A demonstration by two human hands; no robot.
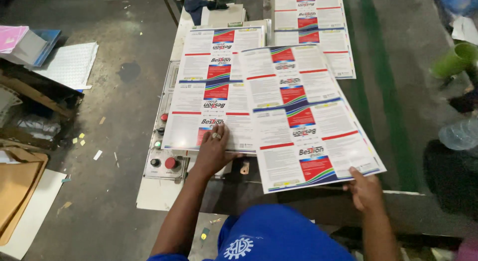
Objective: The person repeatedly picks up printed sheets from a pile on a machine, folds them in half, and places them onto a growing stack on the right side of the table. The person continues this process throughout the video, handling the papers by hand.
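My right hand [366, 191] pinches the near right corner of a large glossy printed paper sheet [303, 116], raised and tilted: light, floppy, slippery, best held at its edges. My left hand [213, 151], fingers spread, presses flat on the stack of printed sheets [209, 91] farther left.

There is a single view, from a camera worn on the person's head. It looks steeply down and forward over the person's own blue-clad front, seen at the near edge, onto the counter [164, 191] straight ahead. The hands, the left hand [213, 152] and the right hand [366, 190], sit close below the lens, in the near middle. Farther off the view runs along the counter to its far end, with grey floor [119, 106] on the left and on the right.
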